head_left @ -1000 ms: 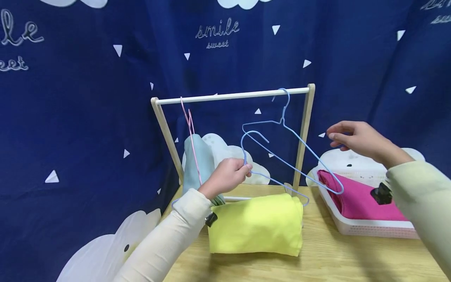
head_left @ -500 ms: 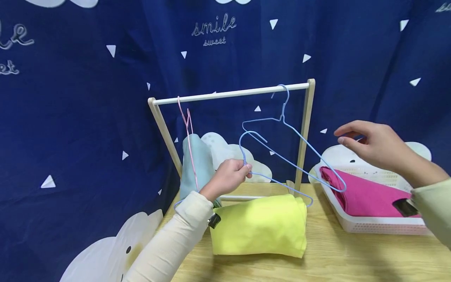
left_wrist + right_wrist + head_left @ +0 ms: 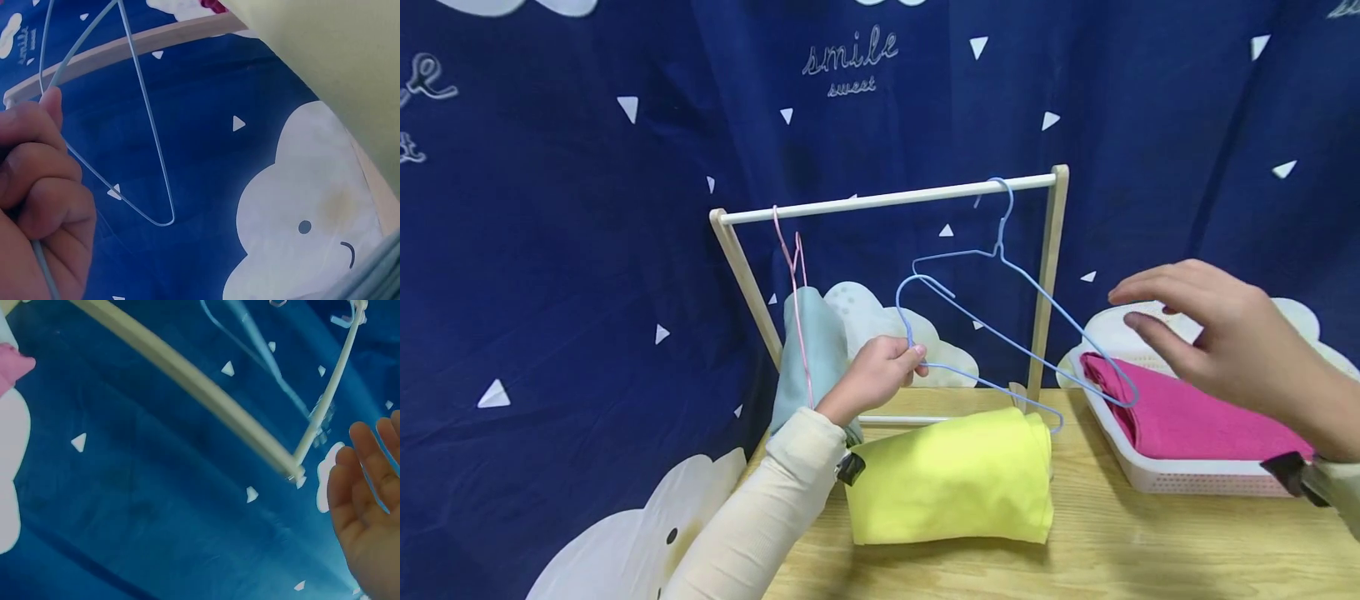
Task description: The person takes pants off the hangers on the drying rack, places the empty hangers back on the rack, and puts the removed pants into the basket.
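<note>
In the head view my left hand [image 3: 880, 375] grips a blue clothes hanger [image 3: 992, 385] just below its hook, and a folded yellow cloth [image 3: 951, 483] drapes below that hanger. The left wrist view shows the fingers [image 3: 53, 194] curled round the hanger's neck. A second blue hanger [image 3: 1060, 308] hangs from the white rail [image 3: 887, 200], tilted, close behind the held one. My right hand [image 3: 1232, 333] is in the air to the right of it, holding nothing, fingers relaxed and thumb apart; the right wrist view shows its palm too.
A pink hanger [image 3: 797, 317] with a light blue cloth [image 3: 808, 350] hangs at the rail's left end. The rack's wooden posts [image 3: 1048, 275] stand on the wooden table [image 3: 1105, 550]. At right a white basket [image 3: 1131, 475] holds a magenta cloth [image 3: 1195, 417]. A dark blue curtain is behind.
My right hand has come nearer to the camera and shifted right, its thumb and fingers spreading wider. The left hand and its hanger have moved slightly left.
</note>
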The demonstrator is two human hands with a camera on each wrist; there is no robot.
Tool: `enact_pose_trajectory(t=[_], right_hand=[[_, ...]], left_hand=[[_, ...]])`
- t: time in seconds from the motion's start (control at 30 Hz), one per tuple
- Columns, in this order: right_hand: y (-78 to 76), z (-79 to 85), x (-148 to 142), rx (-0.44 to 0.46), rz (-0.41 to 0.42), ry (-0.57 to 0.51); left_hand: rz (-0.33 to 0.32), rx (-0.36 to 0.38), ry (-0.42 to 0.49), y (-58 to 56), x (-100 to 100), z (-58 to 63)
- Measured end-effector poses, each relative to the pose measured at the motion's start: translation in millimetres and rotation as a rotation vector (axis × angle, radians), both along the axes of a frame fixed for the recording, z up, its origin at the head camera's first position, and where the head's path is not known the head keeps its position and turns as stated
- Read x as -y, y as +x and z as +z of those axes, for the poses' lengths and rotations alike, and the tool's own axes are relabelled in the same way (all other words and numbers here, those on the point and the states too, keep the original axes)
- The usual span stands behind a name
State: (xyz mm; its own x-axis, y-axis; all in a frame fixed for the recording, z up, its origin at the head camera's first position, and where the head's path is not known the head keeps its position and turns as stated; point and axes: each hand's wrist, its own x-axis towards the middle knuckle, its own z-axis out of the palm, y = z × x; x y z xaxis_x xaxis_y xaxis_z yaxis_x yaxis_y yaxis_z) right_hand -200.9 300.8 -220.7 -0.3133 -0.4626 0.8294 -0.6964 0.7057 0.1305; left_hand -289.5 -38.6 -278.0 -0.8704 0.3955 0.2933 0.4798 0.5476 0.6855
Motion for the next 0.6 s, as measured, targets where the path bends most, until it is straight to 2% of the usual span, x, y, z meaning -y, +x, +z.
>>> enact_pose_trajectory(t=[0.1, 0.27, 0.33, 0.47, 0.6], right_hand=[[11.2, -4.5, 9, -0.030, 0.036, 0.053], [27.6, -14.1, 20, -0.017, 0.135, 0.079], [30.1, -18.5, 23, -0.001, 0.186, 0.076], [31.7, -28.1, 27, 0.047, 0.233, 0.084], [31.2, -39.6, 33, 0.128, 0.238, 0.124]], left_hand=[[-0.018, 0.014, 0.018, 1.4, 2, -0.2], [-0.039, 0.023, 0.009, 2.2, 0, -0.6], [-0.037, 0.029, 0.009, 2.3, 0, -0.8], [-0.033, 0.033, 0.013, 3.2, -1, -0.1], [-0.028, 0.029, 0.008, 4.0, -2, -0.5]])
